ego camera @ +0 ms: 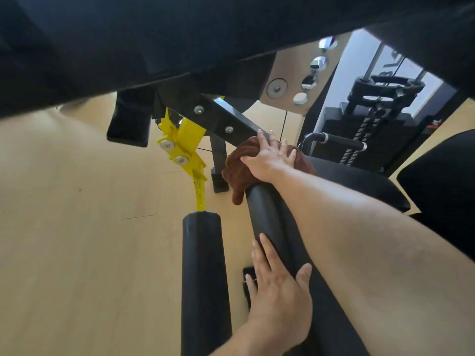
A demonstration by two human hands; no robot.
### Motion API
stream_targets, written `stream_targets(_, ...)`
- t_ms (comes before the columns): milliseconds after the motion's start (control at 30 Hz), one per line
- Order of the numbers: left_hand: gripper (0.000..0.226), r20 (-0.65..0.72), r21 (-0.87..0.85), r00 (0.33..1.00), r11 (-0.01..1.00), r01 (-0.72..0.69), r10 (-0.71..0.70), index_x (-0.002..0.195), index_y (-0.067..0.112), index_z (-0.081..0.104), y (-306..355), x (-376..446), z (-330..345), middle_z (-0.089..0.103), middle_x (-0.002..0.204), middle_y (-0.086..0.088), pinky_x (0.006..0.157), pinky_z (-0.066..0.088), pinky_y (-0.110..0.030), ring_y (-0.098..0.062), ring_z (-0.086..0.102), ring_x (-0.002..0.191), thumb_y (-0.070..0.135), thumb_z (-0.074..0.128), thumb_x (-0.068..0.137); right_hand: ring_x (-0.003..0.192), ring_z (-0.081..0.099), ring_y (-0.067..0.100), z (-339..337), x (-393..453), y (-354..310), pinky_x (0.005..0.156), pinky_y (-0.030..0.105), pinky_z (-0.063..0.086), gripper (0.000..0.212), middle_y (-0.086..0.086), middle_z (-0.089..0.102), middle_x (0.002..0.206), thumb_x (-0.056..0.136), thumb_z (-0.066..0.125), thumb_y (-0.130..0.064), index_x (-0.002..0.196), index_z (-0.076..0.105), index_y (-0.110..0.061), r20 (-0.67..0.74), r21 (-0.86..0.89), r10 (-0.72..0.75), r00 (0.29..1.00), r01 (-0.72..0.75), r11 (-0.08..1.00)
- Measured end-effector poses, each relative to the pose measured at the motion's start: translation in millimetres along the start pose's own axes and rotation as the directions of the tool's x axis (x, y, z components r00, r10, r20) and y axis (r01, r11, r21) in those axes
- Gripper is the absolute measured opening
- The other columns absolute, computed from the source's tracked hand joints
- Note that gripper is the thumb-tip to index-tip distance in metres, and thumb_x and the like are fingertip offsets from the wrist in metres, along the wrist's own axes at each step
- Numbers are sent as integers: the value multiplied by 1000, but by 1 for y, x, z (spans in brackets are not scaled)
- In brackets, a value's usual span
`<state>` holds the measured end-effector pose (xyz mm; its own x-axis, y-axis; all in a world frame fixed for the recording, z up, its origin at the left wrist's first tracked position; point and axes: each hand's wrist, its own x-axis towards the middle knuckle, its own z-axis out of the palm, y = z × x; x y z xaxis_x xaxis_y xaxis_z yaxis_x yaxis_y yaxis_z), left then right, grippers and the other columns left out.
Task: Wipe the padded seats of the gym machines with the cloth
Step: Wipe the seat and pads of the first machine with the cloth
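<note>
A brown cloth (pixel 236 173) is draped over the far end of a black foam roller pad (pixel 267 214). My right hand (pixel 267 158) reaches in from the right and presses down on the cloth, fingers spread over it. My left hand (pixel 277 286) lies flat on the near part of the same roller, thumb apart, holding nothing. Just beyond the cloth lies a black padded seat (pixel 359 181), partly hidden by my right forearm.
A second black roller pad (pixel 203 265) runs parallel on the left, mounted on a yellow bracket (pixel 185 147). A large dark pad (pixel 180 34) hangs close overhead. The weight stack (pixel 372 134) stands behind, another black pad (pixel 442 181) sits at right, and wooden floor (pixel 77 227) spreads left.
</note>
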<state>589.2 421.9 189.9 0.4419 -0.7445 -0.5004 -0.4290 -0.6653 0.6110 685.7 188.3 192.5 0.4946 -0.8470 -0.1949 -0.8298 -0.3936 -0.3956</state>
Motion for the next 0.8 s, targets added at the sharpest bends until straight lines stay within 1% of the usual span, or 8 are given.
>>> stream_targets(100,88,22,-2,1000,1000,14,-14,138,26,-43,3,-3,-3,-30,163,4,125,-3,-45,-17,-11,154,71,14,88,153,-19,37,-4,-10,7,118,60,-14,81,-1,-16,169,96,44,-64,159,-4,-43,67,-5,-46,997,46,999)
stream_targets(200,87,1,-52,1000,999,-6,6,148,25,-35,-1,-2,0,-28,163,3,125,3,-48,-18,-10,155,64,24,97,153,-20,38,-3,-36,18,119,58,-16,75,1,-19,169,99,41,-61,158,-3,-46,101,-7,-70,992,71,997)
stream_targets(333,89,-10,-228,998,971,-70,70,151,28,-30,-8,3,7,-31,162,8,124,13,-49,-16,-11,154,60,34,98,154,-18,33,4,-91,32,120,52,-15,70,2,-15,170,101,39,-54,159,1,-45,99,-10,-102,990,104,995)
stream_targets(433,86,-55,-455,990,880,-137,126,154,44,-15,-31,-13,14,-9,167,15,124,18,-47,-12,6,154,72,34,90,154,-19,26,6,-140,43,120,47,-17,67,-1,-15,170,102,39,-48,159,4,-45,116,27,-133,984,130,991)
stream_targets(533,64,-126,-474,983,862,-177,132,154,49,17,-74,-58,34,34,154,28,115,33,-28,-1,35,142,69,29,94,155,-19,23,8,-190,60,120,42,-18,66,-4,-15,170,102,39,-49,158,4,-49,135,29,-175,975,173,985)
stream_targets(633,46,-260,-418,962,889,-188,82,148,52,28,-101,-93,39,37,142,40,99,25,-5,9,35,137,53,30,102,155,-16,24,3,-233,69,121,43,-14,69,-6,-15,169,100,45,-50,156,4,-53,190,23,-185,964,184,983)
stream_targets(700,49,-306,-405,948,889,-214,89,150,50,27,-105,-94,34,34,151,34,106,24,-9,11,31,139,54,29,102,155,-16,26,-7,-258,72,123,48,-9,77,-7,-18,169,98,51,-48,156,2,-53,297,-2,-180,938,189,982)
stream_targets(800,52,-261,-440,959,871,-221,111,150,46,34,-96,-85,30,40,152,26,118,29,-27,5,34,141,60,28,100,154,-20,23,-15,-287,77,123,48,-7,86,-8,-24,167,96,55,-46,157,-7,-50,399,-64,-174,900,217,974)
